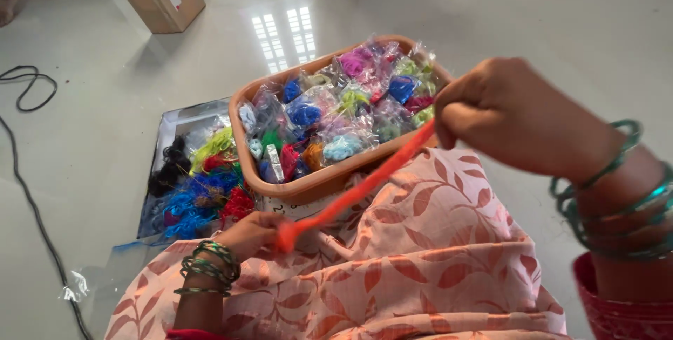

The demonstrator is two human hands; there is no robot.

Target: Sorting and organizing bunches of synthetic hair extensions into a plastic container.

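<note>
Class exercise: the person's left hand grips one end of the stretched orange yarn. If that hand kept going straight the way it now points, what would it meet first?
The left hand points toward the pile of loose yarn on the floor, so probably that; depth is unclear.

Light: we see bright, soft daylight.
Glare: window reflection on the glossy floor (284, 31).
Blur: our near right hand (508, 116) is soft.

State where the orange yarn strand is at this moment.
In the head view, the orange yarn strand stretches between the left hand and the raised right hand, in front of the brown basket.
</note>
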